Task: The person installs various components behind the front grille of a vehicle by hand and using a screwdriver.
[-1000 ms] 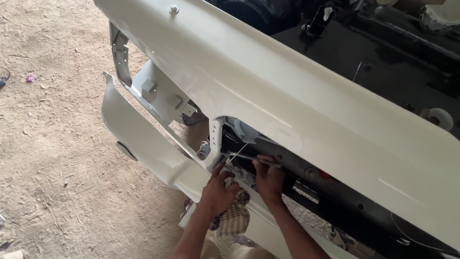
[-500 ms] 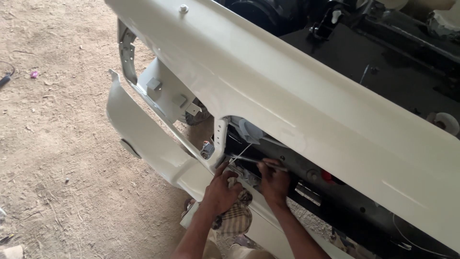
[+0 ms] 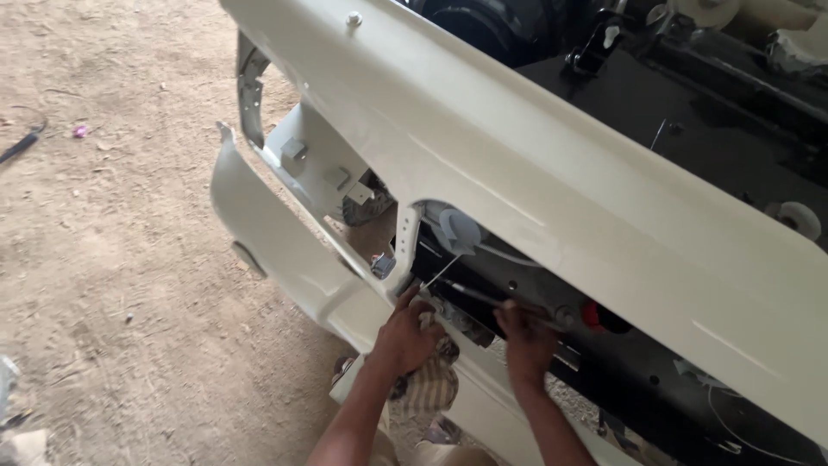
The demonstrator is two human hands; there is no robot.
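A cream-white fender (image 3: 552, 173) is seen running diagonally from the upper left to the lower right, its lower edge cut by a headlight opening (image 3: 509, 285) in which dark parts and loose wires are exposed. Below it, a matching bumper (image 3: 276, 242) curves away to the left, its outer edge standing over bare dirt ground (image 3: 112, 285), where ample open room is left on the left side. Above the fender's upper edge, the black engine bay (image 3: 690, 112) is crowded with parts. The opening itself is tight, hemmed by the fender edge above and the bumper below. The left hand (image 3: 407, 336) is closed over a striped rag (image 3: 427, 384) and pressed against the bumper's upper edge at the opening's lower left corner, one finger raised towards the corner. The right hand (image 3: 526, 338) is reached into the opening just to the right, its fingers wrapped around the handle end of a screwdriver (image 3: 483, 298). The thin shaft is seen slanting up and to the left from that hand, passing just above the left hand, with the tip set near the opening's left edge. A red part (image 3: 593, 315) is lodged just beside the right hand, deeper inside. A bolt (image 3: 354, 19) is fixed on the fender's top.
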